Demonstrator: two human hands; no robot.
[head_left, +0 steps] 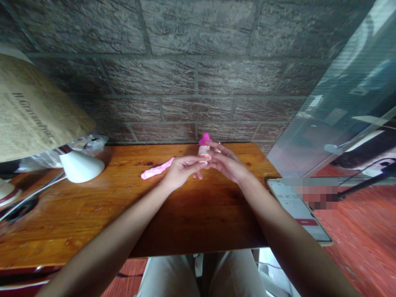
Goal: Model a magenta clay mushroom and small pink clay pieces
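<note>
In the head view, both hands meet above the wooden table (185, 222), close to the wall. My left hand (181, 172) pinches the near edge of a small pale pink, soft-looking piece (203, 151) between thumb and fingers. On the other side of that piece, my right hand (230, 164) has its fingers curled around it. A bright magenta piece (204, 139) sticks up at its far end; whether the two are joined I cannot tell. Left of my left hand, a wrinkled pink strip (157, 170) lies on the table, its right end partly behind the hand.
A lamp with a printed shade (40, 111) and white base (83, 167) stands at the left, near crumpled clear plastic (40, 161) and a dark cable (20, 210). A phone showing a timer (297, 206) lies at the right edge. A brick-patterned wall (198, 78) rises behind.
</note>
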